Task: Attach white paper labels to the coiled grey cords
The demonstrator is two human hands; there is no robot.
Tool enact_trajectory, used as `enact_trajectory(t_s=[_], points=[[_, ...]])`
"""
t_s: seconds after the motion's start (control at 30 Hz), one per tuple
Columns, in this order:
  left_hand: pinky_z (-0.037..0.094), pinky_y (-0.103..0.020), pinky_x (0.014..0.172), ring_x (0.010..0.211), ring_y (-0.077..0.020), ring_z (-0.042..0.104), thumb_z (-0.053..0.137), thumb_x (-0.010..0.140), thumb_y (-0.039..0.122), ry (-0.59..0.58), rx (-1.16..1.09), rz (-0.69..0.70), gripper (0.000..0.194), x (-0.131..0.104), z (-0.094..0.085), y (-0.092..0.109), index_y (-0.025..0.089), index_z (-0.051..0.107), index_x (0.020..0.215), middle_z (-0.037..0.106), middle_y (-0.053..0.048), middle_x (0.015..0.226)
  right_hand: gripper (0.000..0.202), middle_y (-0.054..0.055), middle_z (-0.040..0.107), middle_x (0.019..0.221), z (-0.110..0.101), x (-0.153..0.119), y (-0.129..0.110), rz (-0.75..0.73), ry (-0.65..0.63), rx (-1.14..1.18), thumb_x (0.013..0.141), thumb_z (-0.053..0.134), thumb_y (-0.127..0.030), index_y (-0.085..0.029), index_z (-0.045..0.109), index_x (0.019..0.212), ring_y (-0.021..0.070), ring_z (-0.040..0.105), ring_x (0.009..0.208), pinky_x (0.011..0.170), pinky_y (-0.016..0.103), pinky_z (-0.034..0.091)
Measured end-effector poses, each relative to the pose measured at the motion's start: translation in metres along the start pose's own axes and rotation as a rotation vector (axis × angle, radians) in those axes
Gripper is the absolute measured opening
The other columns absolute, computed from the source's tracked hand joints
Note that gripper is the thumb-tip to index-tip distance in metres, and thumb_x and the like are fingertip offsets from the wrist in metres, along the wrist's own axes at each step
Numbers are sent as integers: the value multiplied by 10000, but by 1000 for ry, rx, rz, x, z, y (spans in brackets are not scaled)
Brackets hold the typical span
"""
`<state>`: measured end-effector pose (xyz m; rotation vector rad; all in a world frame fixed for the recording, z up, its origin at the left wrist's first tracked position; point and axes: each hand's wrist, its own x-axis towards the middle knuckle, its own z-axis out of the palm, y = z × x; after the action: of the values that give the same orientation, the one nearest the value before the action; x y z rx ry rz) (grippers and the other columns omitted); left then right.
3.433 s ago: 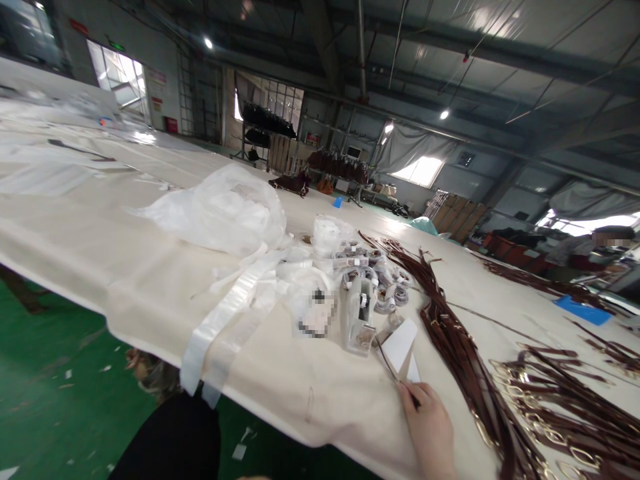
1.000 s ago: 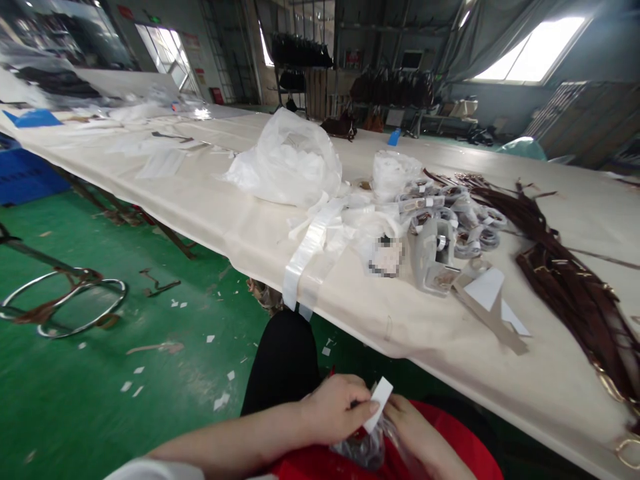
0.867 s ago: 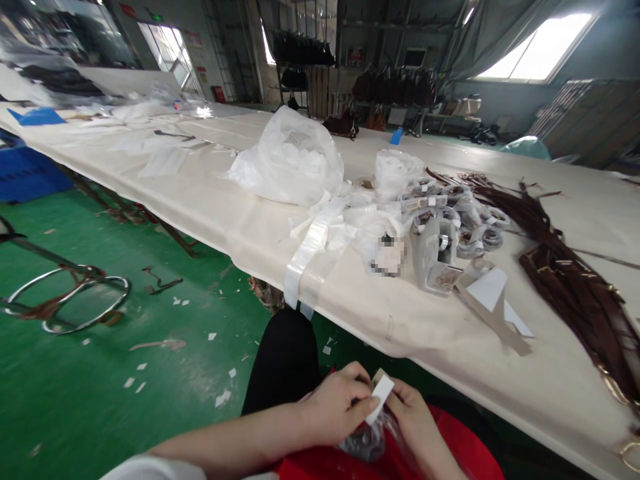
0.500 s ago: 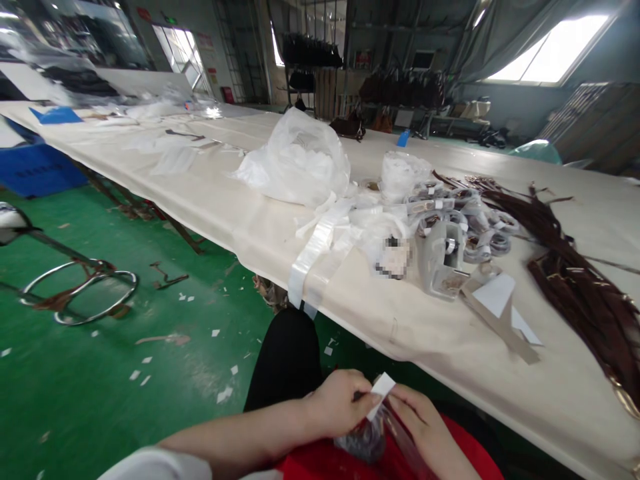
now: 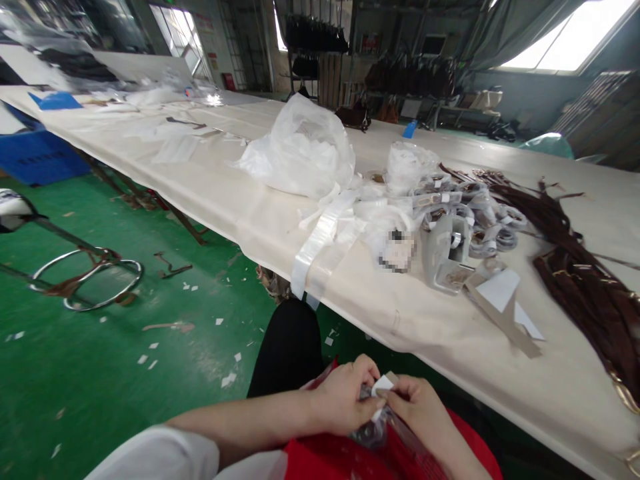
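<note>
Closer together now, those two hands: the right hand (image 5: pixel 420 403) has slid in towards the left hand (image 5: pixel 345 400), and the white strip (image 5: pixel 384 383), straight a moment ago, is bending between them. Both are pinching it, thumbs nearly meeting, fingertips curled behind. Just below sits the clear plastic-wrapped bundle (image 5: pixel 370 437), close against the red garment (image 5: pixel 320 460) at the person's lap, its contents too blurred to name.

How far along? The strip seems to be at the bundle's top but looks only part folded — not flat, by the look of it — and whether it is stuck down, I cannot tell. Its long axis slants, the upper end pointing away from the body and over to the right; loose plastic trails from the bundle the other way, down towards the right forearm.

Out past the hands, the cream-covered table (image 5: pixel 425 327) carries white card pieces (image 5: pixel 500 288) beside a tape dispenser (image 5: pixel 434 263). Behind that, a cluster of wrapped coils (image 5: pixel 505 239), already bagged — while the long brown straps (image 5: pixel 595 287) over on the right look unbagged. Further left stands a big, puffed plastic bag (image 5: pixel 300 153).
</note>
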<state>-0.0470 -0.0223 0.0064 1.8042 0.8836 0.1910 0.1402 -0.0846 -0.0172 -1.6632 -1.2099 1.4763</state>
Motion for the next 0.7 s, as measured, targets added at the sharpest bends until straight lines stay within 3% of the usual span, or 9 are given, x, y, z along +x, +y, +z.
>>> enact_trajectory(t_s=[0.3, 0.37, 0.5, 0.6, 0.7], points=[[366, -236, 599, 701, -157, 556, 726, 702, 322, -13, -25, -36, 397, 2, 0, -8, 206, 565, 1047, 659, 1, 850, 144, 1, 657, 667, 4, 0, -3, -58, 29, -188, 786, 599, -280, -193, 611, 672, 176, 582, 658, 645, 288, 429], [370, -232, 562, 656, -160, 555, 771, 634, 329, -109, -104, -87, 323, 5, -2, -12, 206, 620, 891, 633, 5, 739, 129, 15, 689, 718, 4, -4, -7, -85, 49, -268, 803, 606, -263, -197, 663, 708, 199, 616, 715, 692, 310, 440], [394, -231, 454, 471, -141, 526, 686, 683, 340, -360, -389, -233, 154, 12, -2, -20, 194, 646, 656, 581, 11, 537, 200, 40, 749, 875, 4, -13, -12, -170, 32, -467, 907, 541, -274, -226, 729, 857, 220, 689, 822, 783, 346, 513], [391, -215, 434, 441, -116, 498, 714, 604, 317, -265, -514, -259, 192, 21, 0, -24, 171, 656, 714, 575, 24, 533, 307, 73, 734, 1162, 4, -18, -9, -305, 15, -588, 939, 475, -218, -233, 692, 1156, 227, 696, 1048, 947, 372, 556], [386, -204, 452, 460, -96, 489, 683, 576, 357, -178, -664, -268, 319, 30, 0, -23, 153, 648, 818, 617, 11, 593, 481, 102, 620, 1408, 4, -20, 3, -397, 118, -739, 904, 489, -156, -212, 574, 1374, 255, 595, 1286, 1090, 426, 514]])
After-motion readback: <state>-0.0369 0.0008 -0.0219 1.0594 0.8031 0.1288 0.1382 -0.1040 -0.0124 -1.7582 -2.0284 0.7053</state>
